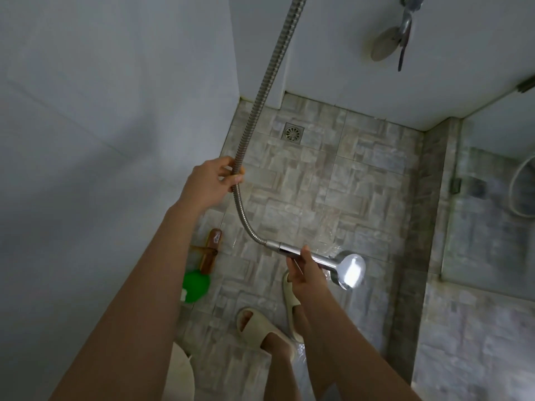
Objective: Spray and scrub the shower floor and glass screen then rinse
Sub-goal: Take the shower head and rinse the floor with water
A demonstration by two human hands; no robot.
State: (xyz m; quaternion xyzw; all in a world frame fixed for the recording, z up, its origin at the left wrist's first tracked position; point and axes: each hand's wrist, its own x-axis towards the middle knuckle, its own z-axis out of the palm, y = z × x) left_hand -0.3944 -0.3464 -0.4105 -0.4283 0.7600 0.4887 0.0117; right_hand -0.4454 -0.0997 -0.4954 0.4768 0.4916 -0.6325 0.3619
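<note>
My right hand (301,269) grips the chrome handle of a shower head (348,270), which hangs over the wet, stone-patterned shower floor (318,183) with its face turned toward the right. My left hand (212,182) holds the ribbed metal hose (270,76) higher up, near the left wall. The hose runs from the top of the view down through my left hand and curves into the handle. The glass screen (492,215) stands at the right, beyond a raised tiled kerb (419,227).
A square floor drain (293,131) sits near the far corner. A brown bottle (210,251) and a green bottle (195,286) lie by the left wall. My feet in beige slippers (260,328) stand on the near tiles. A tap fitting (402,27) is on the far wall.
</note>
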